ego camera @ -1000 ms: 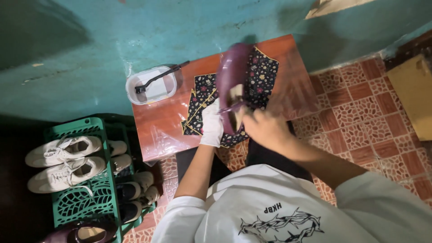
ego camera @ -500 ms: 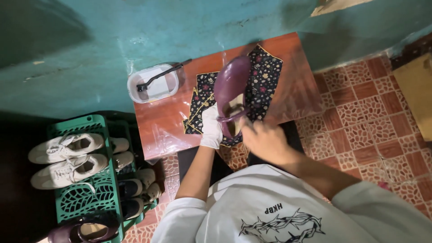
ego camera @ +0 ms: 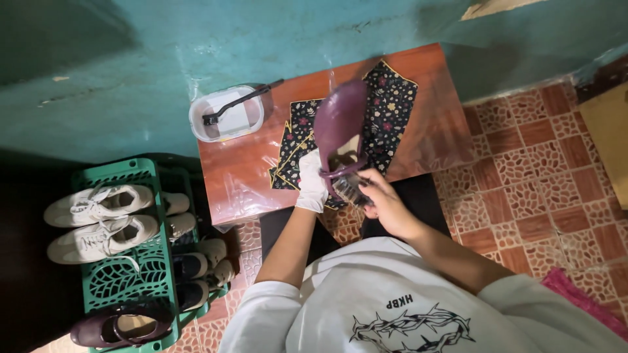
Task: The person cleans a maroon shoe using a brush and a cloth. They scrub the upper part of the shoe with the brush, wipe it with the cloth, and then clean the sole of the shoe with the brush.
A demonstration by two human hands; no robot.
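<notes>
Shoe: a purple shoe (ego camera: 340, 127) is held above the low table (ego camera: 432, 131), toe toward the wall, opening up, over the floral cloth (ego camera: 392, 111).
Left hand: the left hand (ego camera: 312, 183), in a white glove, is closed around the heel end of the shoe, thumb side by the strap; the grip seems meant to keep the shoe steady and tipped toward the person.
Right hand: the right hand (ego camera: 383, 199), bare, is curled around a small brush (ego camera: 353, 189) whose bristles meet the heel end of the shoe; the fingers are closed tight on it.
Cloth: dark with small flowers and a yellow edge, it lies spread under the shoe, likely to keep the tabletop clean.
Table: reddish-brown and glossy, it is pushed against the teal wall (ego camera: 196, 46), close in front of the person's knees.
Tub: a white tub (ego camera: 226, 114) sits on the table's far left corner, a dark-handled brush (ego camera: 242, 101) lying across it, within reach of the gloved hand.
Rack: a green rack (ego camera: 121, 274) on the left holds white sneakers (ego camera: 98, 219) and darker pairs, well apart from the work.
Floor: patterned red tiles (ego camera: 536, 170).
</notes>
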